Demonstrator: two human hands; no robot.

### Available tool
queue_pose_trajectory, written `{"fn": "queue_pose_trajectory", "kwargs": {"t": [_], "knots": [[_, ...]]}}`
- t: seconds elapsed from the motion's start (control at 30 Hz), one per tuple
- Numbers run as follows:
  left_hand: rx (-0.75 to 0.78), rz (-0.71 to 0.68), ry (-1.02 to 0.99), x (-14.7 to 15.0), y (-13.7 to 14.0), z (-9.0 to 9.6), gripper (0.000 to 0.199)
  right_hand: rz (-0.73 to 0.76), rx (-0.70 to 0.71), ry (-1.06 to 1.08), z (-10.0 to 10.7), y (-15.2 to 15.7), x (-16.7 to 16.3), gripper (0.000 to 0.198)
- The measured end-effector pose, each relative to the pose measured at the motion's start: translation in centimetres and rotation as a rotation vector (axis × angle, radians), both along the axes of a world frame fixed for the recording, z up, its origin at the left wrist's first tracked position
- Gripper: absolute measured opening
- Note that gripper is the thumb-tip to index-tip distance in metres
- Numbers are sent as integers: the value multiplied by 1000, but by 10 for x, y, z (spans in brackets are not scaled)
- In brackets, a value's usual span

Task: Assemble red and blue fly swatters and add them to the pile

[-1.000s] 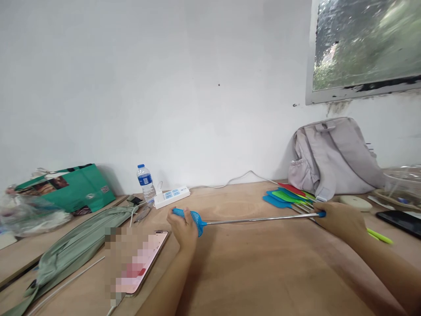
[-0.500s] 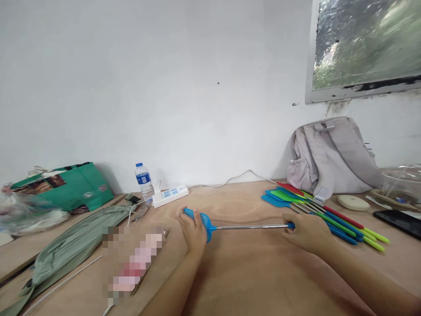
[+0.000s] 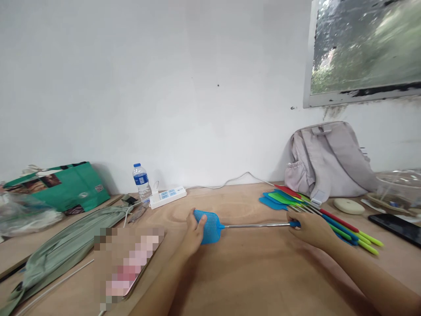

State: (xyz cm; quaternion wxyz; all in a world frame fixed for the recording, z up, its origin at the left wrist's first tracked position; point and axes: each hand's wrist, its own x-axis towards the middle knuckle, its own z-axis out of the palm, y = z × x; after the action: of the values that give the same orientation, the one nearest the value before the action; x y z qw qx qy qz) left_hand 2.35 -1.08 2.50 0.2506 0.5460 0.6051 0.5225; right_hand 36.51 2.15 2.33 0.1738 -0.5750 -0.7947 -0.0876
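A blue fly swatter [image 3: 210,227] with a perforated head and a thin metal rod is held level above the wooden table [image 3: 250,272]. My left hand [image 3: 194,230] pinches the outer edge of its head, thumb on the near face. At the other end, my right hand [image 3: 309,228] is closed around the blue handle, most of which the fingers hide. Just beyond my right hand lies a pile of fly swatters [image 3: 279,198] with blue, green and red heads, their coloured handles pointing to the right.
On the left are a pixelated flat object [image 3: 134,267], a grey-green cloth bag [image 3: 69,239] and a green bag [image 3: 75,186]. A water bottle [image 3: 141,182] and a power strip [image 3: 168,196] stand near the wall. To the right are a backpack [image 3: 332,160], a round white case [image 3: 348,206] and a black phone [image 3: 396,229].
My left hand has slid outward to the edge of the swatter's head, so more of the mesh shows, and the head is turned flatter to view. My right hand keeps its grip.
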Motion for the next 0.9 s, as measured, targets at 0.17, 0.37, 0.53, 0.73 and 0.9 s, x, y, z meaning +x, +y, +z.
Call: {"fn": "queue_pose_trajectory", "kwargs": {"t": [0.17, 0.37, 0.53, 0.73, 0.9], "knots": [[-146, -283, -309, -20, -17, 1, 76, 183, -112, -20, 1, 5, 16, 13], [-286, -458, -692, -22, -13, -5, 47, 16, -24, -106, -5, 9, 14, 10], [-340, -510, -571, -19, -21, -6, 51, -36, -37, -149, -8, 7, 11, 12], [-256, -309, -208, -13, -37, 22, 39, -21, -95, -160, -10, 4, 6, 19], [-254, -471, -233, 6, -43, 22, 43, 46, -109, -132, -9, -4, -16, 19]]}}
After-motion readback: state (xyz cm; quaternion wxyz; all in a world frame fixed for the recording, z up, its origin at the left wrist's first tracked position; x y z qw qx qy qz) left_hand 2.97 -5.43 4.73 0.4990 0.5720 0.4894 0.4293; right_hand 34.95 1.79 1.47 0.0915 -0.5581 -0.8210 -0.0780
